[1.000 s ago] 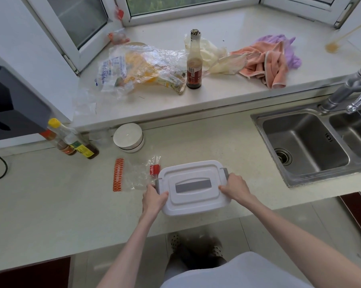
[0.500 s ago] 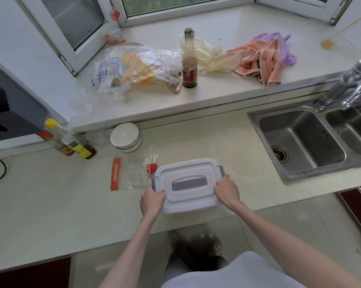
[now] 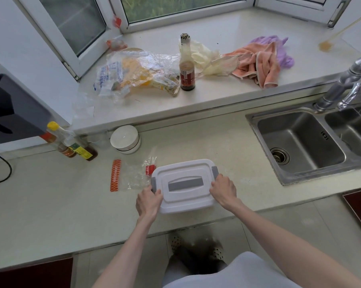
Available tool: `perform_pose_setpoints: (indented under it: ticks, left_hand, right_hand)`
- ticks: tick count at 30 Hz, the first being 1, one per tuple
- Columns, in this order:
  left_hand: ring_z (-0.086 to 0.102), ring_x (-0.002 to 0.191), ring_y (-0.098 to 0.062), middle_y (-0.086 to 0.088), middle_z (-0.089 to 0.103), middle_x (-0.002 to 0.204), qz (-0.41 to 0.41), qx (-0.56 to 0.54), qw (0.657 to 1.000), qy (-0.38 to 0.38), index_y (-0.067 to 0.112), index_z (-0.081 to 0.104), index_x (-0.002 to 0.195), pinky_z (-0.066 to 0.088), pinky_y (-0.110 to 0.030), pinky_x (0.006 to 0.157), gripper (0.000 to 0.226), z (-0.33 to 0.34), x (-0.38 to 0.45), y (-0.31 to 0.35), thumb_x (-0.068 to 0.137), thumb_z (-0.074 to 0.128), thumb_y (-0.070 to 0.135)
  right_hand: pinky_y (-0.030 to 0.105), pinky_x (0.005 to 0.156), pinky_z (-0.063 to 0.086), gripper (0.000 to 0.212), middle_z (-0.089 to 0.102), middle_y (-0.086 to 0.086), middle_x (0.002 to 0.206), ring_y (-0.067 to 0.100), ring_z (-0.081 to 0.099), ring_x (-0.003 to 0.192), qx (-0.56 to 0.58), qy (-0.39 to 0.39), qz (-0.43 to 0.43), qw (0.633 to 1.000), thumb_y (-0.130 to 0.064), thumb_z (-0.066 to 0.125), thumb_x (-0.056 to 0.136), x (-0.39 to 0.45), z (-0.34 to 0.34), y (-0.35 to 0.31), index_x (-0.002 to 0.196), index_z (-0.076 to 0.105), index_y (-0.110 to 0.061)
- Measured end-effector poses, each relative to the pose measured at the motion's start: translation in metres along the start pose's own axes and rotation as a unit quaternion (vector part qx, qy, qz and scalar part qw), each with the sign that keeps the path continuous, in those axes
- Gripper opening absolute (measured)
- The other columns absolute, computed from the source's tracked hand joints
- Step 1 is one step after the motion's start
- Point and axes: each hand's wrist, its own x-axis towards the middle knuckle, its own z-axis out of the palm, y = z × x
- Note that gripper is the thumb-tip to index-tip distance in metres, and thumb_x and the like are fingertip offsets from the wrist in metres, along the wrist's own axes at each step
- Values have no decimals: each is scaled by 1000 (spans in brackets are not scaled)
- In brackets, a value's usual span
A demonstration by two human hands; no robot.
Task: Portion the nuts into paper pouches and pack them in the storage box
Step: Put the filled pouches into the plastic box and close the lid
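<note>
The white storage box (image 3: 184,185) has its lid on and a grey handle on top. It sits near the front edge of the pale counter (image 3: 50,204), with the left hand (image 3: 148,201) and right hand (image 3: 224,190) gripping its two ends. A steel sink (image 3: 300,142) is off to the right, under a window.

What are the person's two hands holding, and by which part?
Both hold the white box on the counter: the left hand at its left end by the grey latch, the right hand at its right end. The lid is on.

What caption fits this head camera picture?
Both hands, left and right, grip the closed white storage box on the kitchen counter.
</note>
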Motion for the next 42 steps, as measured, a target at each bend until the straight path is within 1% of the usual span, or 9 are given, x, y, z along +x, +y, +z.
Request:
perform_pose_setpoints:
  ticks: [4, 7, 11, 14, 19, 26, 31, 37, 42]
  left_hand:
    - [51, 60, -13, -1, 61, 77, -17, 7, 1000, -12, 13, 68, 99, 34, -21, 48, 15, 0, 2, 2, 89, 62, 22]
    - [58, 68, -17, -2, 63, 83, -17, 12, 999, -27, 15, 65, 107, 42, -24, 56, 19, -1, -1, 0, 92, 60, 25]
    - [61, 76, -19, -3, 63, 92, -18, 9, 998, -64, 15, 58, 124, 50, -27, 59, 32, 0, -7, -4, 93, 57, 23]
    - [63, 87, -25, -7, 63, 107, -26, -24, 995, -96, 17, 46, 138, 61, -38, 68, 47, -1, -13, -6, 92, 54, 18]
    - [61, 90, -26, -4, 56, 116, -48, -60, 990, -117, 25, 31, 148, 59, -31, 53, 61, -4, -22, -5, 92, 52, 15]
    - [61, 90, -25, -6, 57, 124, -53, -63, 990, -111, 28, 26, 151, 61, -36, 59, 63, -1, -33, -4, 95, 51, 19]
    - [61, 91, -26, -7, 57, 126, -54, -60, 991, -108, 28, 26, 152, 62, -40, 66, 62, 0, -32, -6, 94, 50, 20]
    - [61, 92, -27, -5, 59, 125, -60, -64, 991, -98, 32, 25, 152, 61, -44, 72, 62, 5, -29, -6, 95, 49, 24]
    - [60, 97, -30, -4, 59, 128, -58, -72, 991, -99, 36, 23, 152, 58, -48, 82, 64, 5, -29, -8, 93, 48, 25]
  right_hand:
    - [23, 43, 27, 7, 54, 8, 79, 22, 52, 67, 19, -23, -3, 1000, -10, 51, 90, 4, -2, 2, 91, 53, -3]
    - [25, 50, 34, 18, 60, 11, 88, 22, 53, 71, 19, -39, -2, 999, -12, 50, 92, 5, -4, 4, 103, 54, 1]
    - [32, 65, 39, 37, 59, 19, 112, 33, 59, 92, -1, -80, -6, 997, -9, 44, 90, 4, -3, 7, 124, 38, 3]
    - [39, 64, 50, 55, 57, 18, 113, 32, 55, 86, 11, -114, -10, 993, -9, 47, 86, 4, -3, 9, 135, 25, 2]
    - [40, 60, 61, 42, 54, 16, 117, 32, 59, 90, 63, -131, 14, 989, -15, 51, 88, 2, -7, 14, 126, 40, -1]
    - [38, 53, 59, 40, 48, 10, 108, 32, 58, 88, 137, -148, 29, 979, -18, 49, 93, -7, -2, 28, 128, 33, -7]
    - [38, 55, 60, 42, 50, 12, 120, 31, 58, 92, 145, -154, 31, 977, -14, 49, 91, -5, -3, 26, 129, 32, -8]
    - [42, 59, 60, 42, 48, 8, 108, 32, 58, 91, 148, -144, 39, 978, -12, 48, 91, -1, 1, 24, 129, 32, -9]
    - [41, 56, 59, 41, 52, 13, 118, 33, 58, 91, 154, -143, 41, 977, -11, 48, 90, -2, 2, 25, 128, 33, -8]
